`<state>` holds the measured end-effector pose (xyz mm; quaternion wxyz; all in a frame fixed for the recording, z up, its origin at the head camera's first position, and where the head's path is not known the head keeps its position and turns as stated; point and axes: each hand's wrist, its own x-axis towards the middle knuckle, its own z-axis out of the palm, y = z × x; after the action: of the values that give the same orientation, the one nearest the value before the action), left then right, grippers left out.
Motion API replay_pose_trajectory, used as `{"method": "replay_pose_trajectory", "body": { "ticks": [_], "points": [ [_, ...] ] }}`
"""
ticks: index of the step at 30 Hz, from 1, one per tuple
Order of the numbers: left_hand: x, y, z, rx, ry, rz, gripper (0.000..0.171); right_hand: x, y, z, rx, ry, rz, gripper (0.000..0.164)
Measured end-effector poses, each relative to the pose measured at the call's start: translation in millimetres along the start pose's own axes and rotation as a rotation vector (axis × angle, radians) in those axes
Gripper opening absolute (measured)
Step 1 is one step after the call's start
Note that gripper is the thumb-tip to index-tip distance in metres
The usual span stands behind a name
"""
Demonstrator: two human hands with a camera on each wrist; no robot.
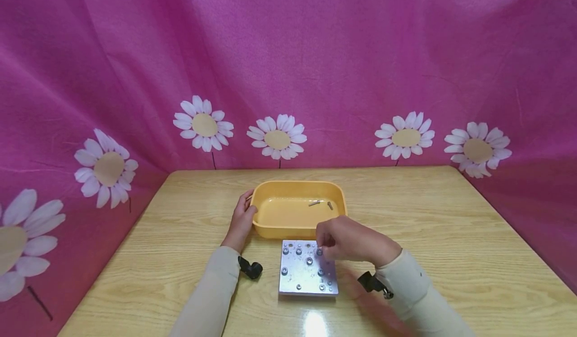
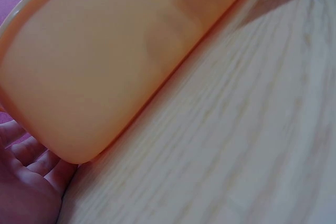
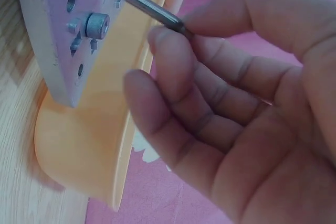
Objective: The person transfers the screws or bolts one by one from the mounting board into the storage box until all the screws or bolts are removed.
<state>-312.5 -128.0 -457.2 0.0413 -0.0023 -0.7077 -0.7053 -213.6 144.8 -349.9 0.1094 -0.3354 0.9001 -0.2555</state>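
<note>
My left hand (image 1: 240, 224) grips the left end of a yellow plastic tray (image 1: 284, 232), its thumb over the rim and its fingers along the outside. Over the far right part of a silver metal plate (image 1: 303, 280) is my right hand (image 1: 349, 238). Thumb and forefinger pinch a short, slim metal rod (image 3: 156, 11) in the right wrist view; its pinched end is hidden, and its free end points towards the plate. Several socket-head screws (image 3: 97, 26) stand in the plate, among open holes. Two small screws (image 1: 314, 203) lie inside the tray.
The wooden table (image 1: 419, 217) carries the tray, with the plate just in front of it. A pink cloth (image 1: 333, 76) with white flowers hangs behind and along both sides. Black wrist mounts (image 1: 250, 268) sit on both cuffs.
</note>
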Motion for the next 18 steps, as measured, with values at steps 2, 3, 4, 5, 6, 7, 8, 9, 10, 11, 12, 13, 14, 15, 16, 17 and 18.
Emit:
{"method": "replay_pose_trajectory", "body": {
  "ticks": [2, 3, 4, 5, 6, 7, 8, 9, 10, 11, 12, 13, 14, 15, 16, 17, 18],
  "points": [
    [-0.2, 1.3, -1.0, -0.009, -0.011, -0.002, 0.058, 0.3, 1.0, -1.0, -0.006, 0.029, -0.005, 0.009],
    [-0.6, 2.5, -1.6, -0.015, -0.017, -0.006, 0.058, 0.5, 1.7, -1.5, -0.007, 0.047, -0.007, 0.009],
    [-1.4, 4.5, -1.9, -0.019, -0.023, -0.010, 0.058, 0.7, 2.5, -2.1, -0.007, 0.067, -0.014, 0.009],
    [-2.6, 6.9, -2.3, -0.021, -0.030, -0.012, 0.059, 1.1, 3.2, -2.6, -0.006, 0.087, -0.020, 0.008],
    [-4.7, 10.3, -2.3, -0.020, -0.036, -0.012, 0.059, 1.5, 4.1, -3.1, -0.008, 0.109, -0.029, 0.007],
    [-6.3, 13.2, -2.4, -0.018, -0.041, -0.010, 0.059, 2.1, 5.0, -3.5, -0.012, 0.131, -0.040, 0.006],
    [-7.5, 15.4, -2.5, -0.020, -0.044, -0.011, 0.059, 2.7, 5.9, -3.9, -0.018, 0.152, -0.050, 0.006],
    [-8.2, 17.0, -2.5, -0.022, -0.046, -0.011, 0.059, 3.3, 6.7, -4.3, -0.020, 0.169, -0.053, 0.006],
    [-8.5, 17.7, -2.4, -0.025, -0.046, -0.010, 0.059, 3.8, 7.4, -4.6, -0.026, 0.187, -0.059, 0.006],
    [-8.3, 17.3, -2.2, -0.026, -0.042, -0.010, 0.058, 4.4, 8.1, -4.8, -0.033, 0.204, -0.066, 0.006],
    [-7.7, 16.0, -2.0, -0.023, -0.037, -0.006, 0.058, 4.9, 8.9, -5.0, -0.037, 0.219, -0.073, 0.006],
    [-6.0, 13.1, -2.0, -0.020, -0.032, -0.006, 0.058, 5.2, 9.7, -5.0, -0.042, 0.232, -0.082, 0.007],
    [-4.6, 10.4, -1.6, -0.019, -0.025, -0.007, 0.057, 5.5, 10.5, -5.0, -0.046, 0.245, -0.090, 0.007],
    [-3.7, 8.0, -1.1, -0.011, -0.016, -0.006, 0.057, 5.7, 11.2, -5.1, -0.047, 0.258, -0.098, 0.007],
    [-2.8, 5.5, -0.6, -0.001, -0.008, -0.003, 0.057, 5.9, 11.9, -5.0, -0.049, 0.273, -0.108, 0.008],
    [-2.3, 3.8, 0.0, 0.008, -0.002, 0.001, 0.057, 6.2, 12.7, -5.0, -0.049, 0.284, -0.113, 0.008],
    [-1.9, 2.4, 0.5, 0.014, 0.003, 0.004, 0.057, 6.5, 13.4, -4.9, -0.049, 0.295, -0.112, 0.008]
  ]
}}
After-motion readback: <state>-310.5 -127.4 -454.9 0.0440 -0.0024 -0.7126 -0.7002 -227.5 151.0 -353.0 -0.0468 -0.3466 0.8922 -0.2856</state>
